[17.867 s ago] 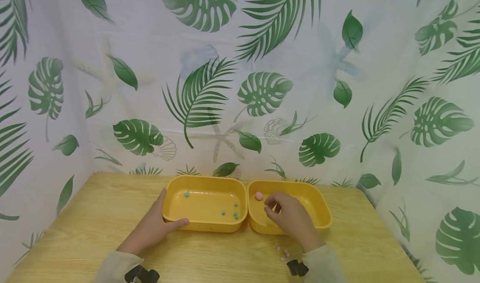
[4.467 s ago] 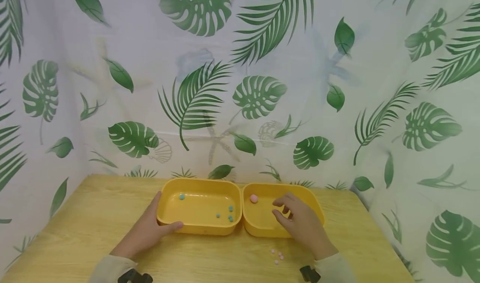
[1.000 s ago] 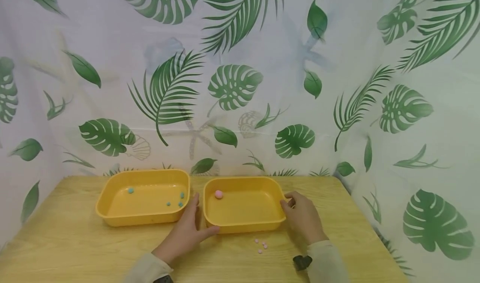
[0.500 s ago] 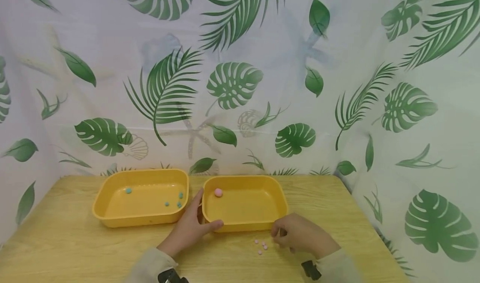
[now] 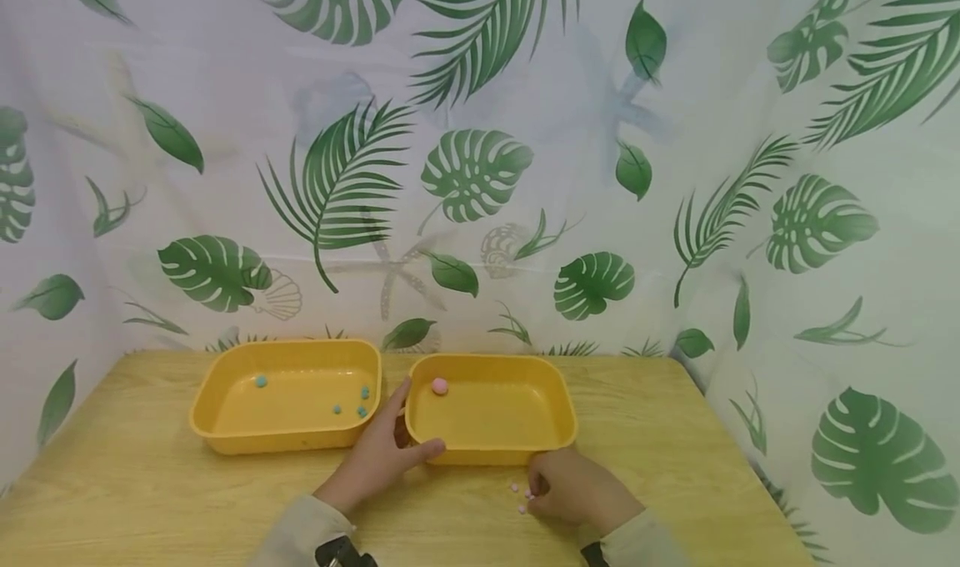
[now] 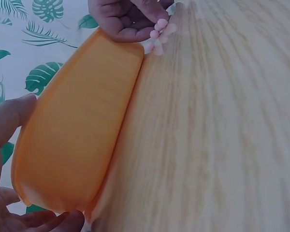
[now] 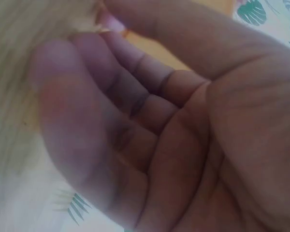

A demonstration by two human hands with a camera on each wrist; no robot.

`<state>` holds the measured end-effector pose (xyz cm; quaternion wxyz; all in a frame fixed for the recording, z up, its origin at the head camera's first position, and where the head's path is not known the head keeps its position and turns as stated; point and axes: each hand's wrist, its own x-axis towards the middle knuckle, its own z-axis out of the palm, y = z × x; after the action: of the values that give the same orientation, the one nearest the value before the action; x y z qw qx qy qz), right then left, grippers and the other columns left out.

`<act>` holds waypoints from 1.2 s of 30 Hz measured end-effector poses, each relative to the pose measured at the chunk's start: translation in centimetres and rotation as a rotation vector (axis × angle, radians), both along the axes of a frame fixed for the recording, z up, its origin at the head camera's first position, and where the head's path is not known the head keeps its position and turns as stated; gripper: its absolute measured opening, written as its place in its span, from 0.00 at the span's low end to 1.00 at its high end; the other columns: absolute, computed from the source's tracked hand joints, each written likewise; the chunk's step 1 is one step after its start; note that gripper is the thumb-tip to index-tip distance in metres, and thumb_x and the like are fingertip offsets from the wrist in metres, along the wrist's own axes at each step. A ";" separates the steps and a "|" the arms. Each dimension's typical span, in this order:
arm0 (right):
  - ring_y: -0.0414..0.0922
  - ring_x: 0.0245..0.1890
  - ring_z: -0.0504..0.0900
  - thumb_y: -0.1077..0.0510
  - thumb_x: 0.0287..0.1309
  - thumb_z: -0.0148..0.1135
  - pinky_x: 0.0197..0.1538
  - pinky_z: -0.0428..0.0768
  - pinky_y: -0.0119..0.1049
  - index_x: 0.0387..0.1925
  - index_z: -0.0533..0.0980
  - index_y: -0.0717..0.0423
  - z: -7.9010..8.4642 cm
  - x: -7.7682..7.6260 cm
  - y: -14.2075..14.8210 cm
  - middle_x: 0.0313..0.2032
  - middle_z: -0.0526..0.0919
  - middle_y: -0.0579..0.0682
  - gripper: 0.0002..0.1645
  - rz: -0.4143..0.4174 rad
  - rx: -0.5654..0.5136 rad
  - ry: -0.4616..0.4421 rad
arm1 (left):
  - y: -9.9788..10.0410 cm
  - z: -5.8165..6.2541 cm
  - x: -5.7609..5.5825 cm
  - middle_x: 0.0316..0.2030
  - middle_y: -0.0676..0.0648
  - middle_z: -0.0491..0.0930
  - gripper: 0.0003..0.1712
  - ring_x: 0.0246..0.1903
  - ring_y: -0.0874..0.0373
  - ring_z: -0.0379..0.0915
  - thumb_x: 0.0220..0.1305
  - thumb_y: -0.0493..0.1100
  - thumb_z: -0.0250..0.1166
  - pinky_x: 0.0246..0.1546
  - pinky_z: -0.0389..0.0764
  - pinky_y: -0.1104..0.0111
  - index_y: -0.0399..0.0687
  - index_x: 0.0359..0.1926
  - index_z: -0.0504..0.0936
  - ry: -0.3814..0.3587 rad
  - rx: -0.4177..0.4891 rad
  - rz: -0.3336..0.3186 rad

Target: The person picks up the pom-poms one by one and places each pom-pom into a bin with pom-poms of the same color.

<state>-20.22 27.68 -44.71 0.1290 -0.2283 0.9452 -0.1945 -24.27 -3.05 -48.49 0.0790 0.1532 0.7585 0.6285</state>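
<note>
My left hand grips the near left corner of the right yellow tray, its thumb on the front wall and fingers along the left side. One larger pink ball lies in that tray's far left corner. Just in front of the tray, several tiny pink balls are clustered on the table. My right hand is at this cluster, fingers curled, thumb and forefinger tips beside a pink ball. Whether they pinch it is unclear; the right wrist view is blurred.
Left of my left hand stands another yellow tray, holding a larger teal ball and several small teal balls. Both trays stand near the back of the wooden table, before a leaf-patterned cloth.
My left hand has moved from the left tray to the right one, and a gap now separates the trays. My right hand has come from the right tray down to the small pink balls.
</note>
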 end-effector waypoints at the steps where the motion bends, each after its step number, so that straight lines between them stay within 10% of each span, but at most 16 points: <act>1: 0.34 0.24 0.70 0.54 0.57 0.77 0.30 0.72 0.33 0.25 0.77 0.45 -0.1 0.0 0.0 0.24 0.76 0.36 0.14 0.002 -0.001 0.006 | 0.0 0.0 0.0 0.77 0.37 0.57 0.64 0.67 0.43 0.71 0.62 0.46 0.78 0.63 0.77 0.61 0.47 0.84 0.41 0.000 -0.005 -0.002; 17: 0.35 0.25 0.69 0.64 0.56 0.69 0.31 0.71 0.34 0.26 0.77 0.46 0.6 0.0 -0.1 0.25 0.74 0.36 0.11 0.016 0.024 0.018 | 0.3 0.4 0.2 0.78 0.36 0.56 0.65 0.68 0.45 0.69 0.59 0.54 0.78 0.68 0.71 0.52 0.39 0.83 0.45 0.059 -0.134 0.066; 29: 0.36 0.16 0.68 0.65 0.62 0.67 0.18 0.68 0.29 0.29 0.77 0.48 2.3 0.6 0.1 0.22 0.75 0.41 0.10 -0.014 -0.159 -0.151 | 0.4 0.3 0.2 0.77 0.35 0.58 0.65 0.64 0.48 0.74 0.59 0.53 0.79 0.64 0.75 0.56 0.40 0.83 0.45 0.047 -0.136 0.070; 36: 0.33 0.22 0.71 0.62 0.63 0.68 0.26 0.73 0.30 0.30 0.77 0.45 2.9 0.1 0.2 0.24 0.76 0.36 0.10 -0.001 -0.158 0.022 | 0.2 0.0 0.1 0.79 0.36 0.54 0.66 0.69 0.45 0.69 0.59 0.56 0.78 0.69 0.70 0.52 0.42 0.83 0.44 0.044 -0.151 0.068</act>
<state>-20.13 27.89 -41.80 0.1001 -0.2395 0.9283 -0.2661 -24.15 -2.83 -48.48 0.0522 0.1344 0.8101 0.5683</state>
